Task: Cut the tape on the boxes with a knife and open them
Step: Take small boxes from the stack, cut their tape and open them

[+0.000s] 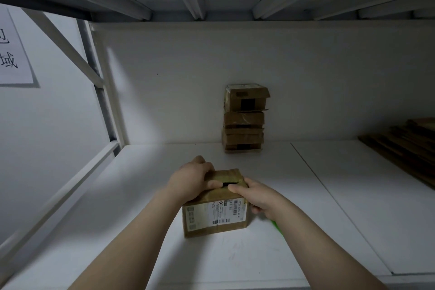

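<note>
Both forearms enter from the near edge of the shelf (pixel 141 242) and converge on a single cardboard box (pixel 216 219). It stands near the middle of the shelf board, closer to the near edge than to the back wall.

Left hand (pixel 193 179): laid over the box's top left edge, fingers curled onto the top flap and gripping it.

Right hand (pixel 254 198): clasps the top right corner, thumb lying across the near flap beside a dark slit (pixel 231 183) where the two top flaps part. Its other fingers wrap down the right side wall.

A printed shipping label (pixel 216 213) covers the face turned toward the camera. The slit runs left to right, across the line of the forearms, and lies just beside both thumbs. The top seam therefore appears already cut, and the step in hand is judged to be spreading the flaps, one away from the person and one toward. Each hand is about equally near the slit.

A green object (pixel 276 225), possibly the knife's handle, shows on the shelf just beneath the right wrist; too little is visible to be sure. A stack of boxes (pixel 243 120) stands against the back wall, well apart from the hands. Flattened cardboard (pixel 404 148) lies toward the right back corner.
</note>
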